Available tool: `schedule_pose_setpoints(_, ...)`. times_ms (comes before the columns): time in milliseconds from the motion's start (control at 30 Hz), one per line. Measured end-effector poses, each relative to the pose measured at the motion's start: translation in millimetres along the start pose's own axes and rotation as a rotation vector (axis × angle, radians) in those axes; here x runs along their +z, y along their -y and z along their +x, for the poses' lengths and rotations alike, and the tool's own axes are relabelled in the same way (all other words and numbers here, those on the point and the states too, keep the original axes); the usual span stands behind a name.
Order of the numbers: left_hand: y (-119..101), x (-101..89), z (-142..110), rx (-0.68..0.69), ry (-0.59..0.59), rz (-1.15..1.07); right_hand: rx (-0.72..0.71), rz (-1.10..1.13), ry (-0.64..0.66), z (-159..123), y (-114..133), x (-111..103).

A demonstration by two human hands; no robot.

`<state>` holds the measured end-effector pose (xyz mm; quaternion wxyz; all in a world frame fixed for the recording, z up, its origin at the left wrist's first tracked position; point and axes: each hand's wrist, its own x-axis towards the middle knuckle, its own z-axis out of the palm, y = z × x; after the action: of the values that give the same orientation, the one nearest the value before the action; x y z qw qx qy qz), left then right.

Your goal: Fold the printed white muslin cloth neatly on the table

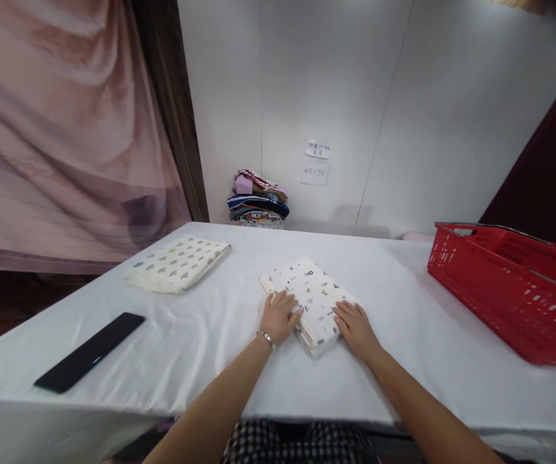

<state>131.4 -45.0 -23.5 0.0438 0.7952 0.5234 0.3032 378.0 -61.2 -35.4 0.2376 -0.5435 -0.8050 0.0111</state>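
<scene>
A folded white cloth (314, 293) with a small grey and green print lies at an angle on the table before me. My left hand (279, 317) rests on its left edge, fingers stretched out over the fabric. On the opposite side, my right hand (356, 327) lies with its fingertips flat on the right edge. Folded layers show at the near corner, between the two hands. Neither hand is gripping the cloth. A second folded cloth (178, 263), cream with grey cloud-like shapes, lies farther off to the left.
A long black flat object (91, 351) lies at the table's left front. A red plastic basket (509, 283) stands at the right. Behind the white-covered table (200, 335) is a stack of folded fabrics (258, 200). Paper notes (315, 173) hang on the wall.
</scene>
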Motion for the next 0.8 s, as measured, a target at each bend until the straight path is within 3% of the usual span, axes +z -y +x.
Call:
schedule_pose_setpoints(167,-39.3,-11.5,-23.8,0.228,0.124,-0.102,-0.001,0.033,0.038,7.8,-2.4,-7.2)
schedule_pose_setpoints(300,-47.9,-15.8,-33.8,0.289,0.151,-0.151,0.079,0.037,-0.014,17.0,-19.8,-8.6)
schedule_pose_setpoints(633,-42.8,-16.4,-30.4,0.260,0.128,-0.185,0.100,0.146,-0.117,13.7,-43.7,16.2)
schedule_pose_setpoints(800,-27.2,-7.3,-27.4,0.091,-0.058,-0.188,0.413,0.331,-0.184,10.9,-48.8,11.9)
